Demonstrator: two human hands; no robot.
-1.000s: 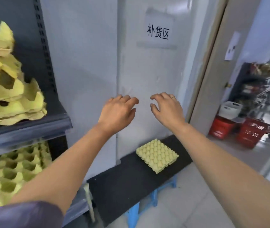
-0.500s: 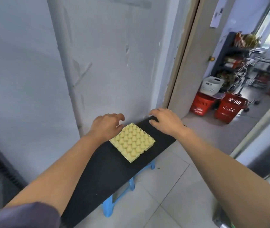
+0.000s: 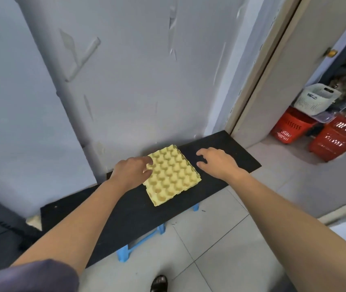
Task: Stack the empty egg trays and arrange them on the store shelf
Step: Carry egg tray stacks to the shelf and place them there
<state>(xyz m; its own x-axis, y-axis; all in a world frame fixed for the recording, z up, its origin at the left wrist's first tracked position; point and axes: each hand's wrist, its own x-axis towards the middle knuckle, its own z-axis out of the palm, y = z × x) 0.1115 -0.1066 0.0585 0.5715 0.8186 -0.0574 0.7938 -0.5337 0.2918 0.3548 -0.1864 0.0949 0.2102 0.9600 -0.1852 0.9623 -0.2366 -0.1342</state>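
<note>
A yellow egg tray (image 3: 172,174) lies flat on a low black board (image 3: 125,216), close to the grey wall. My left hand (image 3: 133,171) is at the tray's left edge, its fingertips touching the rim. My right hand (image 3: 216,163) hovers just right of the tray with its fingers spread and loosely bent, holding nothing. The shelf with the other trays is out of view.
The board rests on blue plastic stools (image 3: 138,245). A doorway on the right opens onto red shopping baskets (image 3: 332,142) and a white basket (image 3: 315,99). Pale floor tiles (image 3: 220,260) spread below, with a dark shoe (image 3: 159,283) at the bottom.
My view has swung from the shelf down to the board. Both hands came down to either side of the tray, the left one reaching its edge.
</note>
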